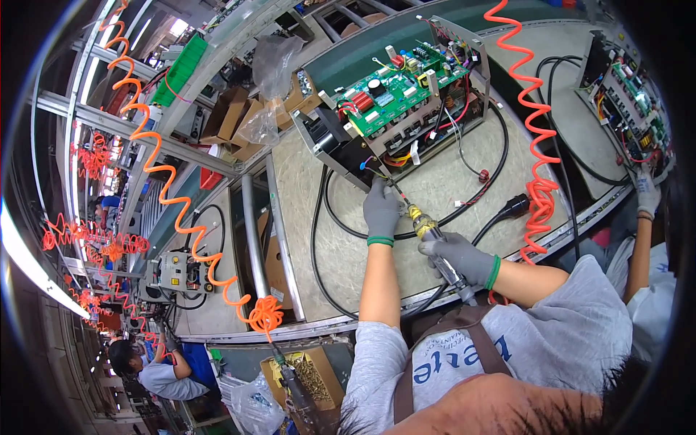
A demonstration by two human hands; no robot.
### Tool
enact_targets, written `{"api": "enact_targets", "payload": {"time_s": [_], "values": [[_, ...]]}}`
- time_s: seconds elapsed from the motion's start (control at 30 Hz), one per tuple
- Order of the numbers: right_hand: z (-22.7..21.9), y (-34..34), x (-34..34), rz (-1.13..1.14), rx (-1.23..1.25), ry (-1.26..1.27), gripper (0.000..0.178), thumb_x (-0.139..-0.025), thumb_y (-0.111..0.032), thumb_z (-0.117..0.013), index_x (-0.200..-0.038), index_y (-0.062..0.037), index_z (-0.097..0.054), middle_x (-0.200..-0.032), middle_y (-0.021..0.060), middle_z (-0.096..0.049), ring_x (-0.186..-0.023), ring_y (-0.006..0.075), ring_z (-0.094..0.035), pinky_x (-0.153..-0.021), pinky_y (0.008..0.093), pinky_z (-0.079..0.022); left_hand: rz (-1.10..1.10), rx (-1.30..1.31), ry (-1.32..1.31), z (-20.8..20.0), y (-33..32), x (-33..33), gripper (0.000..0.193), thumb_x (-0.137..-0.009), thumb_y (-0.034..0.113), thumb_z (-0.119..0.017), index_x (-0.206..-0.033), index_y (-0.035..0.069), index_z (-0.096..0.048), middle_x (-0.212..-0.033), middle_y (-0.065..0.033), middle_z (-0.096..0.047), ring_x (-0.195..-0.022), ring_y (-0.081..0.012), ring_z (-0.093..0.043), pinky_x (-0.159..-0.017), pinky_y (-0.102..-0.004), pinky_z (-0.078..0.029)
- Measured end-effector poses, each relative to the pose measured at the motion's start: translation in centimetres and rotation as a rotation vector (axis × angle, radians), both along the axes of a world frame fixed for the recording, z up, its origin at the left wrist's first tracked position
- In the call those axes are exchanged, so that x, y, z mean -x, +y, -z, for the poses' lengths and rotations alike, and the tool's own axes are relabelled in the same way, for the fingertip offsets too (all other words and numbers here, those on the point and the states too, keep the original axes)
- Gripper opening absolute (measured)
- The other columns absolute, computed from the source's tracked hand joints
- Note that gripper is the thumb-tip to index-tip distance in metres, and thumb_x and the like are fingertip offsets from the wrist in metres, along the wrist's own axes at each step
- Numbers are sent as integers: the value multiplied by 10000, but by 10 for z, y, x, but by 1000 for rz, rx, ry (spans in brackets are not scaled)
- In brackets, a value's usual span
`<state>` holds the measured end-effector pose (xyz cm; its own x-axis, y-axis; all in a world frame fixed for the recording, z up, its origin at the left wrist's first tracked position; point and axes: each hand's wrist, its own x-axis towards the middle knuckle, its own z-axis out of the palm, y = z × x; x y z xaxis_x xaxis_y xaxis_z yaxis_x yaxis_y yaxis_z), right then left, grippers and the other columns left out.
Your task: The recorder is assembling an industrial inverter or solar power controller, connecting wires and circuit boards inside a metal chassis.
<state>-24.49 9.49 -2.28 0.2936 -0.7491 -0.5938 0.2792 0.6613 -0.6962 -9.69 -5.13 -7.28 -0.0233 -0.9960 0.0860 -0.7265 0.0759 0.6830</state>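
Observation:
My right hand [464, 259], in a grey glove with a green cuff, is wrapped round a power screwdriver [443, 246]. The tool's yellow-wrapped front end points up and left, and its thin bit reaches the lower corner of an open machine chassis [406, 168]. At that same corner my left hand [382, 211], gloved alike, has its fingers drawn together beside the bit and a few thin wires. What the left fingertips hold is hidden. On top of the chassis lies a green circuit board [403, 90] with red and black components.
A black cable [316, 243] loops across the bench around the chassis, ending in a black plug [514, 206]. Orange coiled hoses [533, 109] hang at both sides. A second chassis [629, 101] stands right, with a co-worker's gloved hand [647, 192]. A screw box [317, 373] sits below left.

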Motion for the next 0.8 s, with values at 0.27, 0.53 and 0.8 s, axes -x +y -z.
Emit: {"api": "enact_targets", "payload": {"time_s": [0.27,0.53,0.8], "values": [[2,-1,-14,41,-51,-19,282,-819,-294,-673,-946,-87,-529,-668,16,-548,-491,121,-549,-417,268,-461,61,33,111,11,-5,-9,297,-858,149,-501,-1125,45,-580,-957,-210,-658,-922,-366,-639,-792,-399,-491],[1,-3,-13,50,-51,-25,268,-823,-279,-667,-947,-85,-530,-668,22,-555,-492,124,-551,-417,271,-459,86,32,137,12,-3,-9,339,-851,134,-495,-1166,38,-572,-993,-210,-657,-953,-349,-639,-818,-383,-489],[6,-8,-11,25,-24,-23,289,-814,-301,-674,-934,-83,-527,-680,35,-557,-495,133,-555,-421,272,-468,94,37,187,13,-3,-9,417,-852,96,-480,-1257,8,-531,-1128,-193,-642,-1071,-303,-616,-931,-352,-456]]}}
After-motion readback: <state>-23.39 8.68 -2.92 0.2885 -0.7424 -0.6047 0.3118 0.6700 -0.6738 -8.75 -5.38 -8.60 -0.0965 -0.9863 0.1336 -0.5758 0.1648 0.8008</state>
